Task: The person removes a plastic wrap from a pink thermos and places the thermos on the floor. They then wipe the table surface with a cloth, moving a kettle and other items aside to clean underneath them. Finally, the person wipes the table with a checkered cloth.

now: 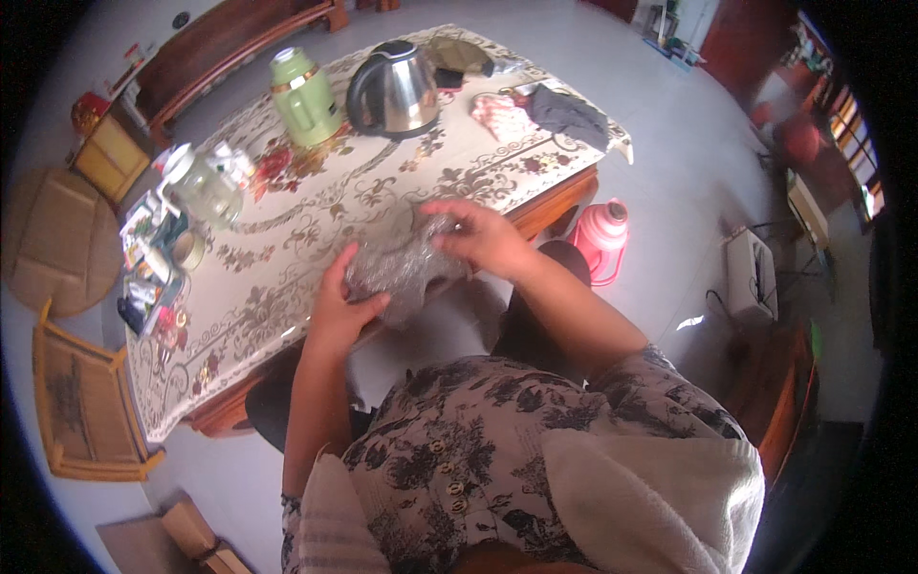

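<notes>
At the near edge of the table, a crinkled bundle of clear, shiny plastic wrap [397,270] is between my two hands. My left hand [341,304] grips its near left side, with the thumb laid along the lower edge. On the other side my right hand [486,241] has its fingers curled over the upper right part of the wrap. Whether anything lies inside the plastic cannot be made out. Beneath the bundle is the patterned tablecloth [273,311] with brown flowers.
On the table stand a green thermos [306,103], a steel kettle [409,94], a glass pitcher [208,194], a tape roll [188,250] and a dark cloth [569,117]. A pink thermos [602,232] stands on the floor at right. A wooden chair [88,402] is at left.
</notes>
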